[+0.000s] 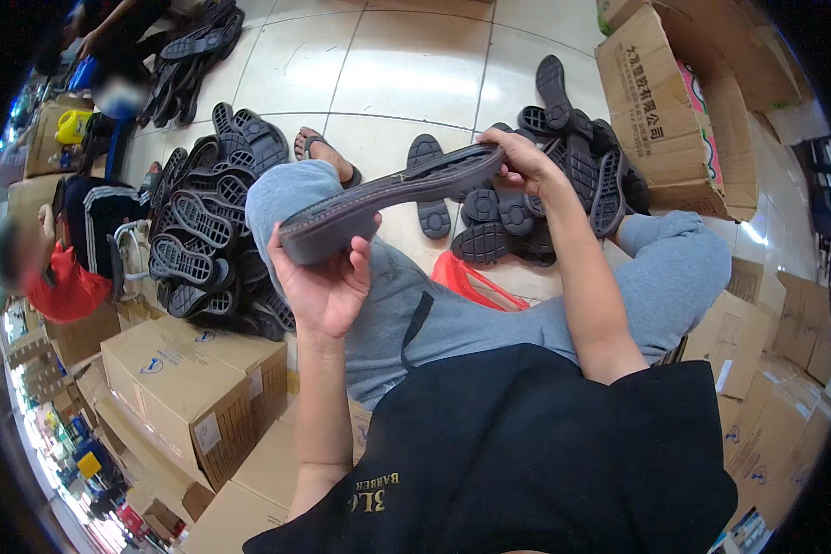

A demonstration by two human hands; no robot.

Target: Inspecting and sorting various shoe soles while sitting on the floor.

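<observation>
Across my lap I hold up one dark brown shoe sole [392, 201], its heel end toward the left and its toe toward the right. My left hand [325, 282] is closed under the thick heel, thumb on one side and fingers on the other. At the toe end, my right hand [523, 166] pinches the rim. Beyond the right hand lies a pile of dark soles [577, 171] on the tiles, some tread side up. A larger heap of soles [198, 222], many showing a grid-like hollow side, rises beyond my left knee.
A red plastic stool [478, 283] shows beneath my legs. Closed cardboard boxes [189, 388] stand at the left, and an open carton [656, 111] is at the far right. Another person in red [69, 282] sits at the left. More soles [194, 60] lie farther back.
</observation>
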